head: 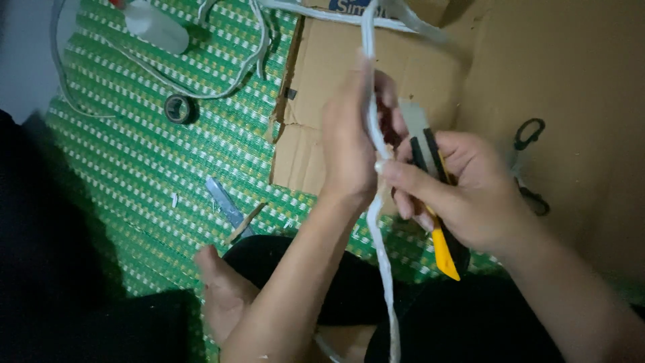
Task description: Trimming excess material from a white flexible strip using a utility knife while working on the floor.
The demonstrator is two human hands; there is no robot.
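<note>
Floor setting: a green-and-white woven mat [168, 161] with flattened brown cardboard [336, 60] laid over its far right part; we sit at its near edge, legs folded, one bare foot [225, 296] on the mat. Item one, a white flat cable [377, 222], hangs upright through the middle of the view, running from above the cardboard down past our lap. The left hand [349, 144] has its grip pressed together around the cable, fingers wrapped over it. The right hand [463, 188] has its grip closed on a cutting tool with black and yellow handles [440, 245], thumb and forefinger also pinching the cable just beside the left hand; the tool's grey head [415, 121] lies touching the cable near the left fingers. Loose items: a utility knife [227, 207] on the mat near the foot, a roll of dark tape [179, 108], a white bottle [156, 25] at the mat's far edge, more white cable [222, 81] looped beside it, black scissors [531, 165] on the cardboard to the right. Risks, in our judgement: the tool head sits so close to the left fingers that a slip could nick them; too deep a bite could cut the conductors; the open knife lies near the foot.
</note>
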